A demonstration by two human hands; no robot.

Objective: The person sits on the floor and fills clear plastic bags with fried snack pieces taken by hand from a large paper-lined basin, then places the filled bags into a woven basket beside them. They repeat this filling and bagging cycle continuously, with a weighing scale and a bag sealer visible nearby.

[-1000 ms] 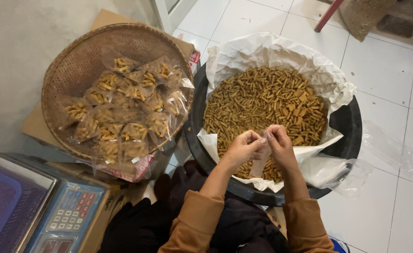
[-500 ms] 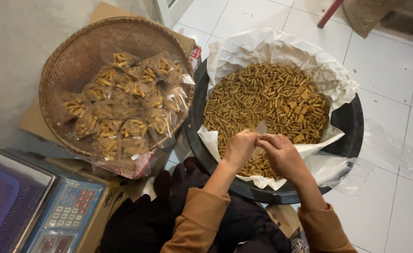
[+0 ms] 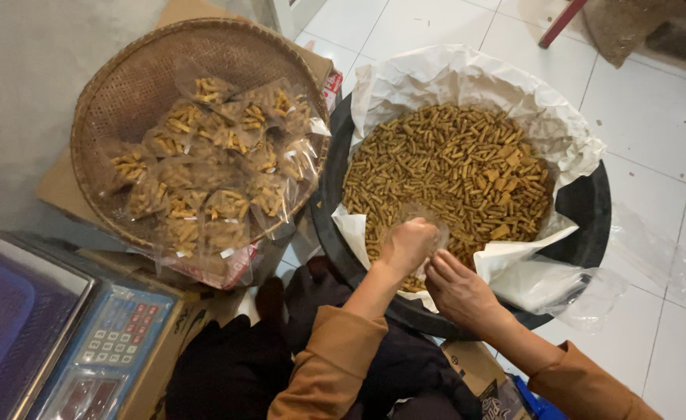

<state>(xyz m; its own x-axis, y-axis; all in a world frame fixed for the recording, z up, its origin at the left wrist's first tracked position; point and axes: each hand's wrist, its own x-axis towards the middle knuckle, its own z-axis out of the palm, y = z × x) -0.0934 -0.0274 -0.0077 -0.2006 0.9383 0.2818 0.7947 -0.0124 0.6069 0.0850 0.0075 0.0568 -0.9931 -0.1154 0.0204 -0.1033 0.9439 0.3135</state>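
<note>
- Holding a small clear plastic bag (image 3: 428,220) over the near side of the black basin (image 3: 592,225): left hand (image 3: 407,245) closed around the bag's mouth, right hand (image 3: 458,289) just beside it, fingers loosely curled, touching the bag's edge.
- Basin is paper-lined, full of golden snack sticks (image 3: 452,167).
- Risk: thin film slips from the pinch; sticks drop back or break.
- Risk: overfill; bag sags off the basin rim onto the tiled floor (image 3: 670,140).
- Woven tray (image 3: 125,85) of filled packets (image 3: 210,167) left of the basin; a sleeve could catch it.
</note>
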